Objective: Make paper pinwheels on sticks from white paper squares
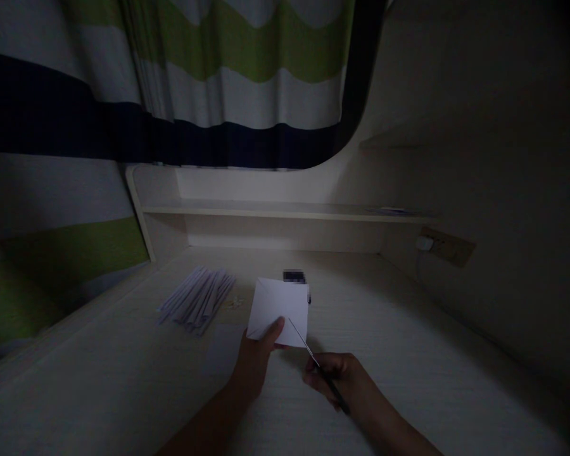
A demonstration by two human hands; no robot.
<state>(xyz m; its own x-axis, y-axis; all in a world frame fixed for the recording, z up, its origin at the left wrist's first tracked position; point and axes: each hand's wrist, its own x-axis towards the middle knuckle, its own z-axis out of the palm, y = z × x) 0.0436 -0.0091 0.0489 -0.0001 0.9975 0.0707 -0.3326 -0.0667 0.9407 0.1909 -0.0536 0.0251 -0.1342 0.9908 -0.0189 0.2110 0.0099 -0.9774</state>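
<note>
Paper square [279,310] — pinched in left hand [255,361]; right hand [339,377] grips thin tool [313,362].

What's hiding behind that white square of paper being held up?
Behind the white paper, a small dark object pokes out on the desk; most of it is covered, so I cannot tell what it is. The left hand pinches the paper's lower edge.

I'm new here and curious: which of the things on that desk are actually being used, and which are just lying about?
In use:
- left hand holding the white paper sheet
- right hand holding a thin pointed tool, its tip at the sheet

Lying about:
- pile of paper strips
- small dark object behind the sheet
- wall socket
- striped curtain
</note>
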